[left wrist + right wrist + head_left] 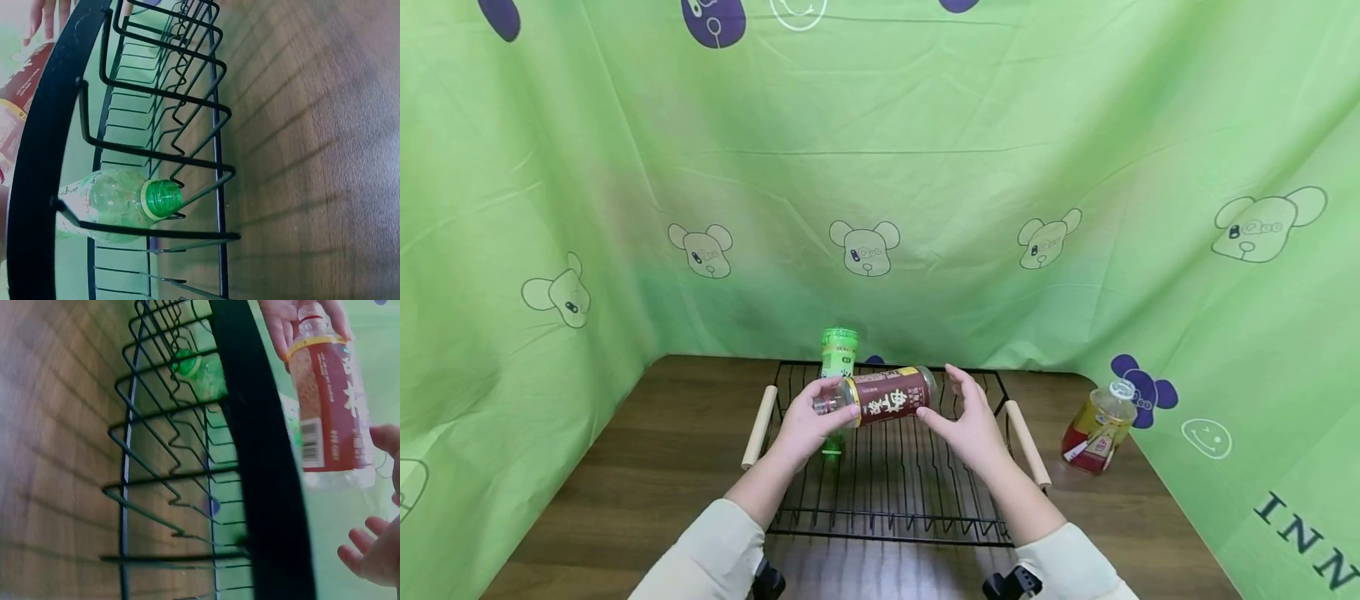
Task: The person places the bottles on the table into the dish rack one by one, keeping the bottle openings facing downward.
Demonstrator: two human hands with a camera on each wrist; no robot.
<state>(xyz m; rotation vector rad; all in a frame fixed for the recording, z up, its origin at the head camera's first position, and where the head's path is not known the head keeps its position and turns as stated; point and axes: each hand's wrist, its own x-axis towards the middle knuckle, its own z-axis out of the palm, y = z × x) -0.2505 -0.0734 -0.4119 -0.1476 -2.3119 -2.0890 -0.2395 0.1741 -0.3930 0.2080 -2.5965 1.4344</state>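
My left hand (805, 427) grips an uncapped clear bottle with a maroon label (889, 397) by its neck, thumb in front and fingers behind. The bottle lies nearly level above a black wire rack (891, 539), its neck to the left. At the base end my right hand (967, 429) is spread, the thumb right at the bottle's lower edge. In the right wrist view the labelled bottle (331, 406) shows its barcode, with the right fingers (362, 547) apart from it. Behind the left hand, a green bottle (838, 354) stands neck down in the rack.
Wooden handles (760, 427) flank the rack on both sides. A clear bottle with a red and yellow label (1097, 429) stands on the brown table (655, 467) to the right. Green printed cloth (880, 183) closes off the back and sides.
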